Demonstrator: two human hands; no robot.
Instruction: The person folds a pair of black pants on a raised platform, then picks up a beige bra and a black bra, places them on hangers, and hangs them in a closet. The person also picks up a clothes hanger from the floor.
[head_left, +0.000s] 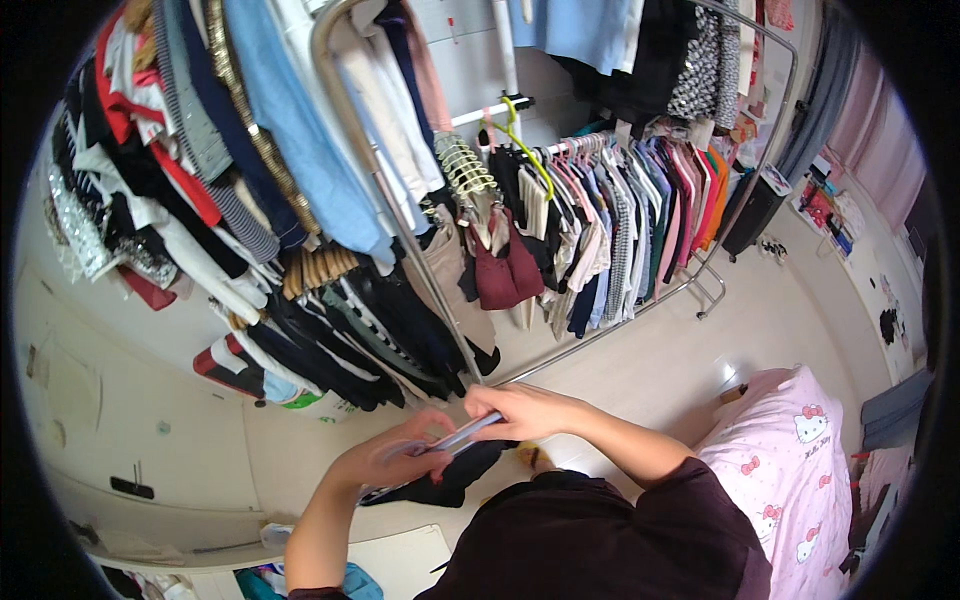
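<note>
My right hand (525, 411) pinches one end of a narrow pale grey-blue strip (474, 430) between thumb and fingers. It may be a clothes hanger, but its full shape is hidden. At the strip's other end is my left hand (397, 454), blurred, with its fingers curled about it. Below both hands hangs a dark garment (454, 480), and a striped edge of it shows beneath the left hand. Whether the garment is fixed to the strip cannot be made out.
A metal clothes rack (420, 262) stands just ahead, with black trousers (352, 337) to its left. Behind it hang a maroon bra (508, 270), a yellow-green hanger (529, 150) and a row of shirts (622, 225). A pink Hello Kitty cover (780, 450) lies at the right.
</note>
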